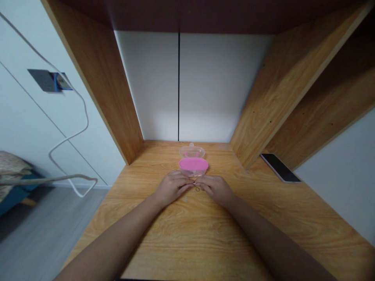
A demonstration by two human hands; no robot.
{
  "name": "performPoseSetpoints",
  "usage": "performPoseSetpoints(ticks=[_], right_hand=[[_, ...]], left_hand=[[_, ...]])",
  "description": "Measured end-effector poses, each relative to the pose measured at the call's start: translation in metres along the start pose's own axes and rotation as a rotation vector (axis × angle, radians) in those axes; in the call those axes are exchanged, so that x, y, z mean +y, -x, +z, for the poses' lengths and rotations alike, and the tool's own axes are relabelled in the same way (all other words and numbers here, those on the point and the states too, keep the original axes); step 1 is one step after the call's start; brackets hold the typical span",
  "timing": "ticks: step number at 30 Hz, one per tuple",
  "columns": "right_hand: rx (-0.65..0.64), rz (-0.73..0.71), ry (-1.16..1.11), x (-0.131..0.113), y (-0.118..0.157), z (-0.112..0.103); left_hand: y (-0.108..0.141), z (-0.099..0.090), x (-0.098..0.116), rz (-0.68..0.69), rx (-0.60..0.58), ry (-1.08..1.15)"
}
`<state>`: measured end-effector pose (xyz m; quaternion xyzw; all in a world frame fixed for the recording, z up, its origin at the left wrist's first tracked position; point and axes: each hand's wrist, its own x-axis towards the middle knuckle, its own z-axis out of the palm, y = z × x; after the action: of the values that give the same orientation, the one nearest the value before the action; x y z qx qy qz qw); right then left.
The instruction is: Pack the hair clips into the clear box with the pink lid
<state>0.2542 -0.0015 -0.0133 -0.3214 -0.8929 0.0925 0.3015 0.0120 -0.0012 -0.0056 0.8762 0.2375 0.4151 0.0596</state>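
The wood-grain table (181, 242) extended around and beneath the pink-topped container (193, 164), the reference item for all positions. A wooden panel (93, 78) rose to the left of the container, and a second panel (281, 82) to its right. The left hand (172, 187) was positioned at the near left of the container; the right hand (215, 189), at its near right. Each grip was drawn to a narrow pinch, the fingertips of both hands converging just in front of the container. Any part held between them was too small to identify. A dark-screened phone (280, 168) lay flat, well to the right of the container. A clear lid (191, 151) lay directly behind the container. A small ring (197, 191) lay on the near side of the container, beside the fingertips.
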Motion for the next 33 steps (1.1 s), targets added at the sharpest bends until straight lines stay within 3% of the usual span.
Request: performPoseSetpoints(ticks=[11,33], right_hand=[[0.06,0.086,0.03,-0.003,0.001,0.003],[0.037,0.122,-0.039,-0.012,0.0,-0.001]], left_hand=[[-0.001,0.0,0.004,-0.003,0.0,0.024],[-0.002,-0.002,0.005,-0.054,-0.024,-0.012]])
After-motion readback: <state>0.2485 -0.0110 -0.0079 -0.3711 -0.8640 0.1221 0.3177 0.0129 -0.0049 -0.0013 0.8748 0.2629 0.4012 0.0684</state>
